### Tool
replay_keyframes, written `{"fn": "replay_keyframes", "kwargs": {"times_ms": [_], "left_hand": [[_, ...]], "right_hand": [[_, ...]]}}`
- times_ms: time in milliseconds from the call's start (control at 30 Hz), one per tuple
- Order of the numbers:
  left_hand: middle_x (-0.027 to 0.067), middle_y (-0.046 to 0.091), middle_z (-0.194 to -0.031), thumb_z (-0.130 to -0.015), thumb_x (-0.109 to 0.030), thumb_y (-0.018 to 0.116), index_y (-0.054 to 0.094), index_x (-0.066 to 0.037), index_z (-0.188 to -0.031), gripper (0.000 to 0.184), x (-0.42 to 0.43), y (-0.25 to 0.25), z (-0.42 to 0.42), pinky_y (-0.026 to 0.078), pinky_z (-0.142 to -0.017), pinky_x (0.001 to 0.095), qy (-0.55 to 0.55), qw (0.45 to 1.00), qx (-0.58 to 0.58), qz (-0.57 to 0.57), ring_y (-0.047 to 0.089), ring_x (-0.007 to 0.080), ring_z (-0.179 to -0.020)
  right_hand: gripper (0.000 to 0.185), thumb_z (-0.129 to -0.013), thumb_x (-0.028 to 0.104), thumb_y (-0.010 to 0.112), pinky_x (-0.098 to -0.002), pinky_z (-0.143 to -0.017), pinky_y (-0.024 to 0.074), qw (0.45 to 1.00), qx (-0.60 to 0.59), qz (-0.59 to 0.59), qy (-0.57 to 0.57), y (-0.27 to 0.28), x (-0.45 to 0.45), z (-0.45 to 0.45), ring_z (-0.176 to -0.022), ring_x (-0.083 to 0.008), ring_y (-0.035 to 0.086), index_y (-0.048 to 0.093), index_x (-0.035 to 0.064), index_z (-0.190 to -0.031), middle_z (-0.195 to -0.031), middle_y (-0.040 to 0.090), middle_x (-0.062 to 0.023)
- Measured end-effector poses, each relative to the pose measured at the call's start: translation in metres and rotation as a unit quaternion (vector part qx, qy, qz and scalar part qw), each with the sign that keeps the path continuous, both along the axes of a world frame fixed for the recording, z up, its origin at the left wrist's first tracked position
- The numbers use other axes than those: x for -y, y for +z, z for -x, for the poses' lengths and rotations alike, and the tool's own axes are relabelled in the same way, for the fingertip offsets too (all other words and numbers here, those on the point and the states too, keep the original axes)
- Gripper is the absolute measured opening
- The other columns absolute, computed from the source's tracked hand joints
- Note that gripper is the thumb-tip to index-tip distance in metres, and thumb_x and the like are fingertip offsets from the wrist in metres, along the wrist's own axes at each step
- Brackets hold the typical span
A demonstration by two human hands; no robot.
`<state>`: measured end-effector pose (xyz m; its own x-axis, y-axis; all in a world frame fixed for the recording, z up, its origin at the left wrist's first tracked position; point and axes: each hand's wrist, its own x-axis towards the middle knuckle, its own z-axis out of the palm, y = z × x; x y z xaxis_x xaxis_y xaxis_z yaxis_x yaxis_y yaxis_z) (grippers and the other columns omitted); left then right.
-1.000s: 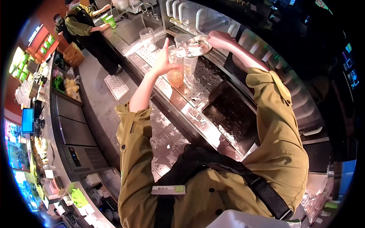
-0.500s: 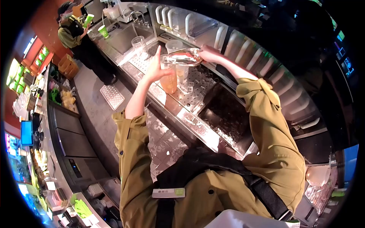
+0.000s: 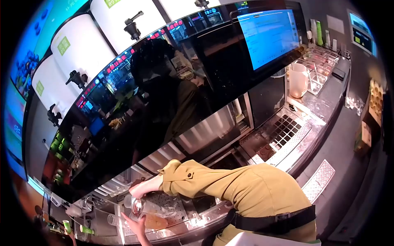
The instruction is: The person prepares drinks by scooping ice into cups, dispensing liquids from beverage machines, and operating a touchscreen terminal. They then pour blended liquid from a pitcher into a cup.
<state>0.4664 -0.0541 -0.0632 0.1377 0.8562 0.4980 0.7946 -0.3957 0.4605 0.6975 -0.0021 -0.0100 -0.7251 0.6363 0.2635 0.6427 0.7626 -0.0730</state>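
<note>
My right hand (image 3: 136, 191) grips a shiny metal scoop (image 3: 137, 207), tilted over the cups; what lies inside it is hard to make out now. Beside the scoop, my left hand (image 3: 135, 224) has its thumb and index finger spread apart, close to a clear cup of orange drink (image 3: 156, 222); its other fingers are largely hidden. Around the cup is a perforated metal drain tray (image 3: 174, 207). A clear empty-looking container (image 3: 112, 219) stands further left on the counter.
A glossy black panel (image 3: 172, 98) and a lit blue screen (image 3: 269, 37) rise above the counter. White dispensers (image 3: 82, 41) stand at the upper left. At right are a pitcher (image 3: 298, 80) and a metal grate (image 3: 286, 130). A co-worker's hand (image 3: 70, 234) shows near green cups at lower left.
The view has swung up and to the right, so my hands now appear at the lower left. Earlier, the scoop visibly held ice and then tipped toward the cups. The panel and screen have come into view.
</note>
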Motion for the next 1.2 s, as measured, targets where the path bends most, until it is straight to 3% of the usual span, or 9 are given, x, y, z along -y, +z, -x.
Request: {"fn": "replay_keyframes", "kwargs": {"times_ms": [200, 333, 467, 533, 633, 700, 733, 1067, 1200], "left_hand": [[0.0274, 0.031, -0.131, -0.051, -0.025, 0.077, 0.007, -0.008, -0.138, 0.113, -0.011, -0.011, 0.008, 0.028, -0.097, 0.0443, -0.032, 0.999, 0.015, -0.003, 0.030, 0.0433, -0.120], [0.0252, 0.026, -0.135, -0.052, -0.026, 0.078, 0.006, -0.008, -0.138, 0.114, -0.001, -0.001, 0.004, 0.023, -0.102, 0.0435, -0.058, 0.998, 0.009, 0.017, 0.024, 0.0399, -0.125], [0.0237, 0.029, -0.134, -0.055, -0.034, 0.076, 0.010, -0.008, -0.138, 0.109, -0.008, -0.011, 0.005, 0.026, -0.098, 0.0441, -0.031, 0.999, -0.003, -0.028, 0.030, 0.0412, -0.121], [0.0233, 0.030, -0.134, -0.057, -0.031, 0.075, 0.012, -0.007, -0.138, 0.105, 0.002, -0.002, 0.000, 0.027, -0.099, 0.0430, -0.001, 1.000, -0.019, -0.021, 0.030, 0.0389, -0.123], [0.0234, 0.031, -0.133, -0.059, -0.033, 0.074, 0.020, 0.002, -0.134, 0.098, -0.005, -0.006, 0.000, 0.027, -0.101, 0.0403, -0.027, 0.997, -0.010, -0.072, 0.032, 0.0354, -0.123], [0.0219, 0.036, -0.130, -0.064, -0.039, 0.073, 0.023, 0.001, -0.133, 0.094, -0.011, -0.012, 0.003, 0.028, -0.101, 0.0395, 0.002, 0.999, -0.046, 0.026, 0.034, 0.0327, -0.121], [0.0244, 0.030, -0.133, -0.065, -0.043, 0.070, 0.018, 0.005, -0.133, 0.098, -0.020, -0.024, 0.006, 0.024, -0.103, 0.0384, -0.011, 0.992, -0.030, -0.120, 0.030, 0.0351, -0.123], [0.0240, 0.045, -0.115, -0.056, -0.041, 0.074, 0.012, -0.018, -0.137, 0.105, -0.005, -0.006, -0.001, 0.042, -0.083, 0.0432, 0.138, 0.990, 0.017, -0.007, 0.050, 0.0385, -0.100], [0.0238, 0.044, -0.118, -0.056, -0.041, 0.074, 0.013, -0.017, -0.137, 0.105, -0.001, 0.000, -0.004, 0.041, -0.086, 0.0426, 0.147, 0.989, 0.011, 0.014, 0.047, 0.0383, -0.104]], "right_hand": [[0.031, -0.062, 0.024, 0.073, -0.0321, -0.067, 0.0498, 0.967, 0.165, -0.049, -0.190, 0.034, -0.037, 0.081, -0.084, -0.0184, 0.061, 0.067, 0.0103, -0.088, -0.094, 0.065, -0.0030], [0.028, -0.056, 0.023, 0.075, -0.0333, -0.058, 0.0505, 0.977, 0.068, -0.127, -0.158, 0.015, -0.046, 0.061, -0.072, -0.0205, 0.062, 0.068, 0.0041, -0.076, -0.079, 0.066, -0.0085], [0.018, -0.060, 0.015, 0.068, -0.0385, -0.049, 0.0479, 0.981, -0.062, 0.069, -0.168, 0.030, 0.050, -0.019, -0.058, -0.0246, 0.059, 0.066, -0.0008, -0.067, -0.061, 0.061, -0.0098], [0.017, -0.064, 0.015, 0.067, -0.0338, -0.057, 0.0487, 0.994, 0.057, -0.043, -0.078, -0.013, 0.055, -0.061, -0.064, -0.0229, 0.059, 0.066, -0.0011, -0.071, -0.066, 0.061, -0.0133], [0.021, -0.086, 0.011, 0.052, -0.0308, -0.091, 0.0403, 0.871, -0.429, 0.086, 0.223, -0.162, 0.061, -0.151, -0.101, -0.0177, 0.053, 0.057, 0.0037, -0.105, -0.104, 0.059, -0.0099], [0.030, -0.079, 0.027, 0.057, -0.0349, -0.073, 0.0479, 0.995, -0.024, 0.038, -0.085, -0.216, 0.076, -0.173, -0.086, -0.0248, 0.060, 0.062, 0.0030, -0.095, -0.096, 0.061, -0.0166], [0.028, -0.076, 0.026, 0.057, -0.0373, -0.066, 0.0484, 0.901, 0.153, 0.319, -0.252, -0.097, 0.124, -0.138, -0.074, -0.0278, 0.061, 0.063, 0.0015, -0.087, -0.084, 0.062, -0.0177], [0.047, -0.070, 0.037, 0.065, -0.0395, -0.081, 0.0465, 0.834, 0.113, 0.404, -0.358, -0.209, 0.118, -0.136, -0.095, -0.0334, 0.057, 0.061, 0.0001, -0.099, -0.101, 0.058, -0.0209], [0.034, -0.075, 0.023, 0.058, -0.0388, -0.082, 0.0469, 0.832, 0.135, 0.419, -0.338, -0.238, 0.110, -0.126, -0.097, -0.0320, 0.057, 0.060, -0.0004, -0.101, -0.105, 0.058, -0.0193]]}}
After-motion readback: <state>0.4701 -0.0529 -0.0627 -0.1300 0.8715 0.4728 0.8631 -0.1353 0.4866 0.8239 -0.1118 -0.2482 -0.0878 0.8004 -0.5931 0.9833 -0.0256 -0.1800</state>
